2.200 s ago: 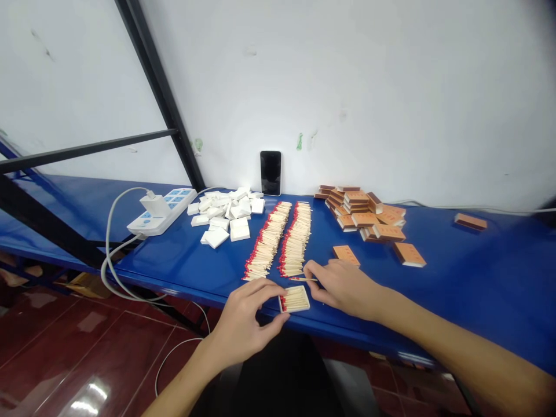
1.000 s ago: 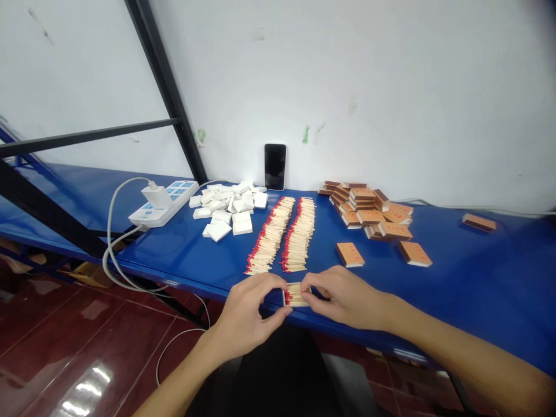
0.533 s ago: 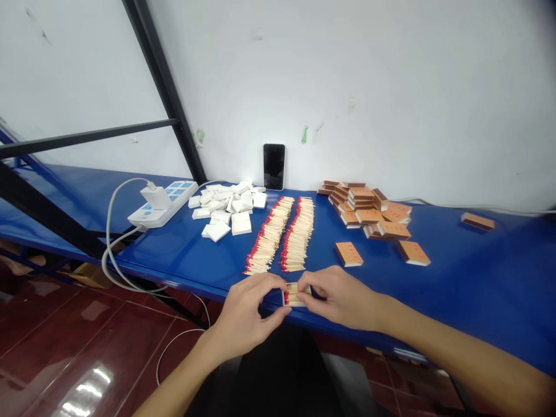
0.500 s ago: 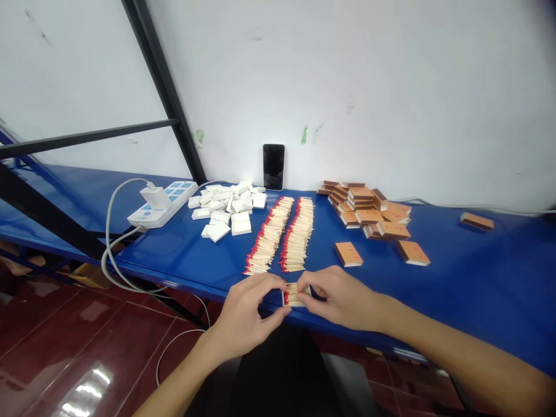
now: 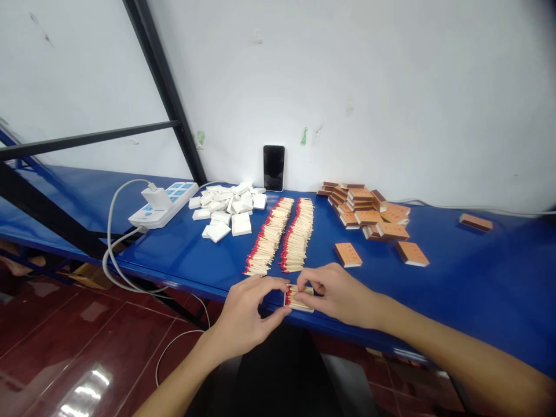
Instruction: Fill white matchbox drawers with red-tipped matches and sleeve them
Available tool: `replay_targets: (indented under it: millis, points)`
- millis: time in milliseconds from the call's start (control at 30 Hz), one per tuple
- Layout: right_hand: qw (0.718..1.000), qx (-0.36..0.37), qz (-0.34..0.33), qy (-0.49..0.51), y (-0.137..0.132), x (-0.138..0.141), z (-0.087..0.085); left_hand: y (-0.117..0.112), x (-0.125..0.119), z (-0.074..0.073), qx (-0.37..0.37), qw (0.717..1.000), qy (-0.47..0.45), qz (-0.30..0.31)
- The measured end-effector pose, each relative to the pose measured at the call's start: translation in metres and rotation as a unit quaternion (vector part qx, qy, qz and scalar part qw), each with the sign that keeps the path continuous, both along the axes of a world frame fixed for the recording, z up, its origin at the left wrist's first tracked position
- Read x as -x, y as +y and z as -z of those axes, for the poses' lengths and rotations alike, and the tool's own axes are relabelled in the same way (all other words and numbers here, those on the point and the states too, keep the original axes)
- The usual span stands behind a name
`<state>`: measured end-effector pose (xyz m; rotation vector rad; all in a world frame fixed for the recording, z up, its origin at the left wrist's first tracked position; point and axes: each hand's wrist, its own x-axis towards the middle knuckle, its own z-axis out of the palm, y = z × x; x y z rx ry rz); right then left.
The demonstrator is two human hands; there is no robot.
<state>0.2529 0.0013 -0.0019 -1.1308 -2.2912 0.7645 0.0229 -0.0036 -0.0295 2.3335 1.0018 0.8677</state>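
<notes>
A small white tray filled with red-tipped matches (image 5: pixel 296 299) lies at the front edge of the blue table (image 5: pixel 478 278). My left hand (image 5: pixel 247 313) pinches its left end between thumb and fingers. My right hand (image 5: pixel 336 292) holds the right end, with its fingers curled over the matches. Just behind the tray lie two long rows of loose matches (image 5: pixel 284 234) with their red heads pointing left.
A heap of empty white trays (image 5: pixel 228 211) lies left of the rows. Orange matchbox sleeves (image 5: pixel 369 211) are piled at the right, with single ones scattered nearby. A phone (image 5: pixel 273 168) leans on the wall. A white power strip (image 5: pixel 163 202) with cables sits at the left.
My right hand left the loose matches and joined the left on the filled tray. Both hands now hold it at the table's front edge, and it has shifted slightly.
</notes>
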Motion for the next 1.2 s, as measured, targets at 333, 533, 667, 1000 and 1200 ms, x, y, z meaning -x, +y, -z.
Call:
replay_targets:
  millis: [333,533,667,1000,1200]
  points:
    - [1.000,-0.021,-0.008,-0.007,-0.002,-0.001,-0.002,0.000,0.001,0.001,-0.006,1.000,0.000,-0.010]
    - [0.999,-0.022,-0.034,0.013,-0.003,-0.002,0.000,-0.001,0.001,0.001,-0.006,1.000,0.000,-0.011]
    - [0.998,-0.066,-0.018,-0.011,-0.005,-0.004,-0.004,-0.001,0.001,0.002,-0.007,1.000,0.004,-0.015]
    - [0.990,-0.121,-0.058,-0.051,-0.007,-0.008,-0.003,-0.001,0.004,-0.003,-0.010,1.000,-0.007,-0.014]
    - [0.988,-0.116,-0.093,-0.034,-0.006,-0.011,-0.004,-0.001,0.004,-0.003,0.000,1.000,-0.022,0.003]
